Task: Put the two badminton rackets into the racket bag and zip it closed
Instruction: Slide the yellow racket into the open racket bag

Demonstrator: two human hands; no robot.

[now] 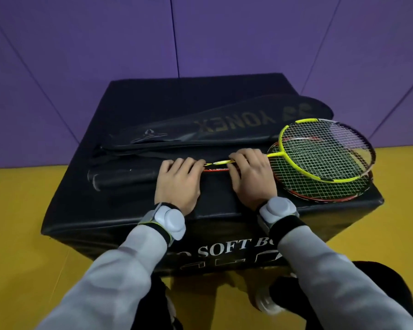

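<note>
A person leans over a black padded soft box (224,225) used as a worktop, on a yellow floor with purple wall panels behind. Both hands are curled down over the shafts of two stacked badminton rackets: the left hand (178,181) closes on them just right of the black handles (124,176), and the right hand (252,177) closes on them just left of the heads. The yellow-framed racket (320,153) lies on top of the red-framed racket (320,197), with handles pointing to 9 o'clock and heads to 3 o'clock, the heads reaching the box's right edge. A grey sensor is strapped to each wrist.

The black Yonex racket bag (224,125) lies flat just beyond the rackets, toward 12 o'clock, its wide end at 2 o'clock and narrow end at 9 o'clock. Its near edge looks parted as if unzipped, though the dark fabric makes this hard to confirm. Nothing can be seen inside it.

The task appears to be at its start: both rackets are still outside the bag, gathered as a pair. Sliding them in and zipping the bag both remain
</note>
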